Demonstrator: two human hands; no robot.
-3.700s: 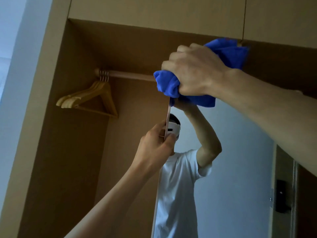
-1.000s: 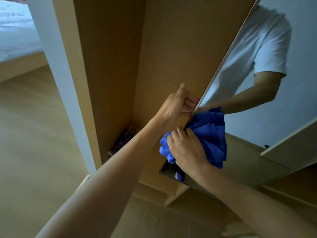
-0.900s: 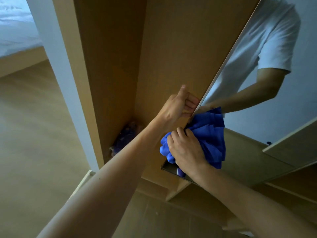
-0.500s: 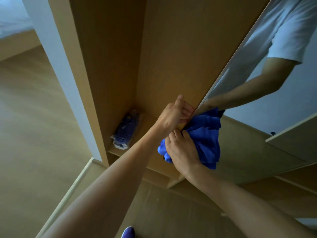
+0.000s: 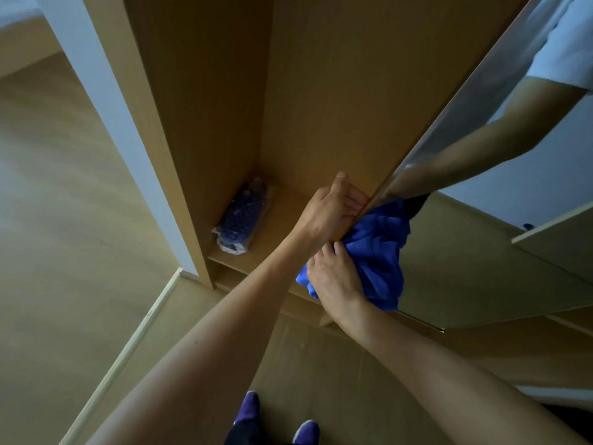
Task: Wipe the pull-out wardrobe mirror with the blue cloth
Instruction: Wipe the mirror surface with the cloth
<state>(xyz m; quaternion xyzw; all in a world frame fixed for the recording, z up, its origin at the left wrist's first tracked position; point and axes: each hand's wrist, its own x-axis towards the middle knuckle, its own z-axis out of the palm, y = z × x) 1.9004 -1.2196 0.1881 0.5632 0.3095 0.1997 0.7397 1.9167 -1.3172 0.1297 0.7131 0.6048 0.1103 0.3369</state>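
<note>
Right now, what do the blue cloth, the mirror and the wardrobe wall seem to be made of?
Blue cloth: soft fabric, perhaps microfibre; bunches in folds. Mirror: glossy glass, likely; reflects an arm. Wardrobe wall: matt wood-look board, possibly laminate; evenly tan.

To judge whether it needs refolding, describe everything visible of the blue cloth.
The blue cloth is bright blue, soft-looking fabric, bunched into thick folds rather than spread flat. The right hand grips its left side, fingers curled into it, and presses it against the lower part of the mirror, just below where the left hand holds the mirror's edge.
</note>
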